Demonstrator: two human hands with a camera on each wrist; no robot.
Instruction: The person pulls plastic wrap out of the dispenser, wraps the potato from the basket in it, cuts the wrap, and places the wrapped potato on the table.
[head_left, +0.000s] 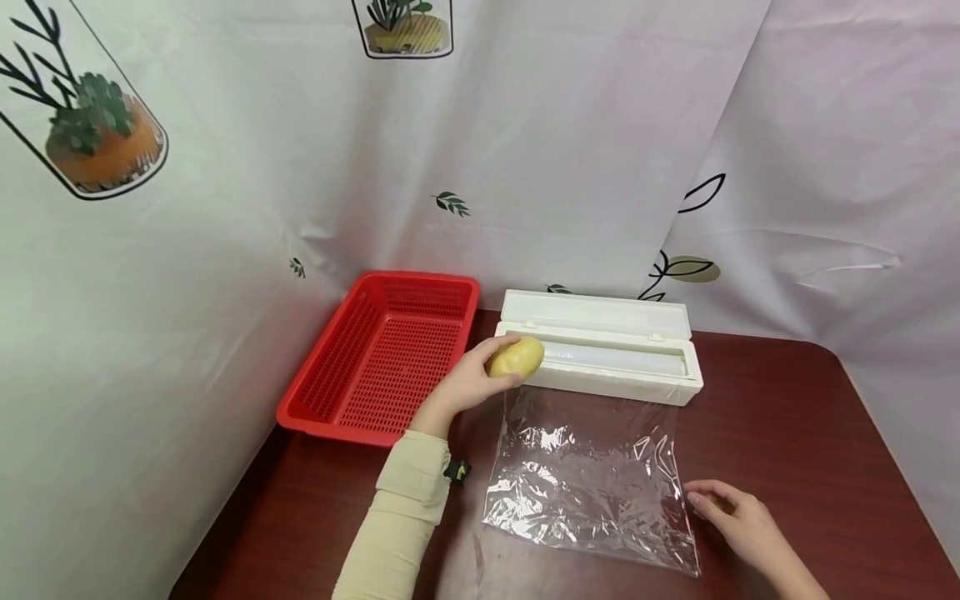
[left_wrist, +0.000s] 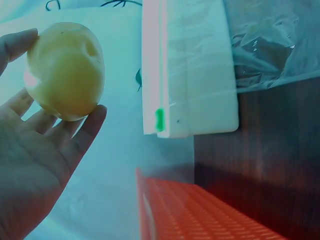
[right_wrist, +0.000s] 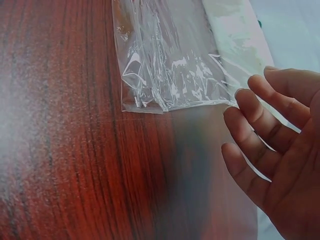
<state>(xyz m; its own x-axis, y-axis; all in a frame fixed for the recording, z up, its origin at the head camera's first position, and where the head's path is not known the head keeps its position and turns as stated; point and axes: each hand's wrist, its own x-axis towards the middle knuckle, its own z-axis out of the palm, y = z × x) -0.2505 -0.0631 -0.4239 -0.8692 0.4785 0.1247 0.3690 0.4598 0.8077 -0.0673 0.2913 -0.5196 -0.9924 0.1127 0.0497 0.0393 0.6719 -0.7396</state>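
In the head view my left hand (head_left: 468, 383) grips a yellow potato (head_left: 523, 358), holding it up over the left end of a white plastic wrap box (head_left: 615, 390). The left wrist view shows the potato (left_wrist: 65, 75) between thumb and fingertips. From the box, whose lid is raised, a sheet of clear plastic wrap (head_left: 585, 483) stretches toward me across the table. My right hand (head_left: 738, 521) is beside the sheet's right edge, holding nothing, its fingers loosely bent. In the right wrist view the fingertips come near the wrap's edge (right_wrist: 200, 102).
A red perforated basket (head_left: 330, 429) stands left of the box, near the wall cloth. The dark red-brown table (head_left: 795, 417) ends at a rounded corner on the right. A white patterned cloth (head_left: 570, 167) hangs behind and to the left.
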